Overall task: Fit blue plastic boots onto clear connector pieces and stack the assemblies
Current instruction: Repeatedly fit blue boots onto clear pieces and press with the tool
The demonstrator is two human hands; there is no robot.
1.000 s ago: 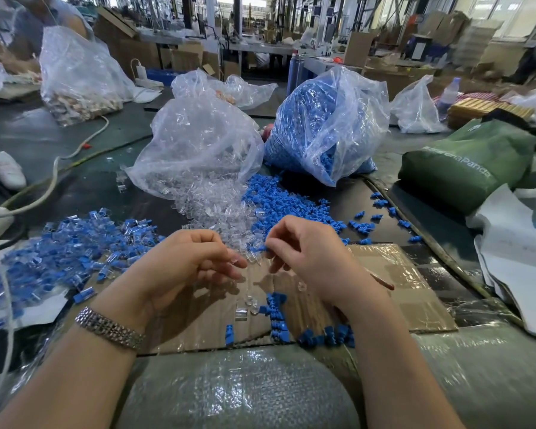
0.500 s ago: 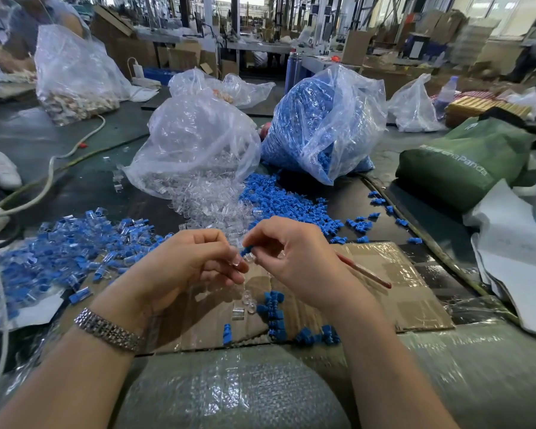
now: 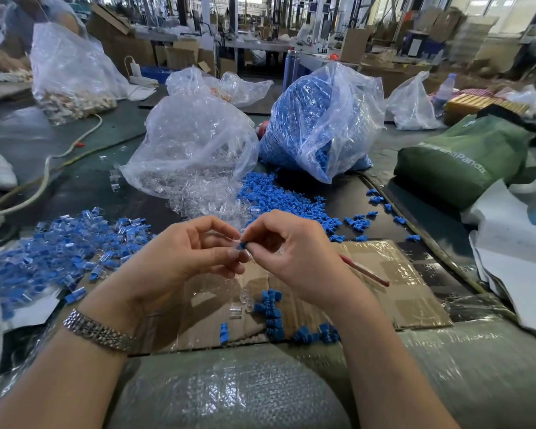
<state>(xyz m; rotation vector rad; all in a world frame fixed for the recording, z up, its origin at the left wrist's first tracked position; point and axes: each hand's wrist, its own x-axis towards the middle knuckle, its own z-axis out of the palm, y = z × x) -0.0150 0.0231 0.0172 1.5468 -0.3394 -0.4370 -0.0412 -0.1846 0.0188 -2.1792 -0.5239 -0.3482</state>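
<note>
On green bag (image 3: 464,156): perhaps "Panda"

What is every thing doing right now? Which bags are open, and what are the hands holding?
Left hand: fingers curled, pinching a clear piece.
Right hand: pinching a blue boot against that piece.
Clear-piece bag: open, spilling onto the table.
Blue-boot bag: open, spilling boots.
Finished pile: loose heap on the left.
Green bag: lying on its side.
Red pencil: flat on the cardboard.
</note>
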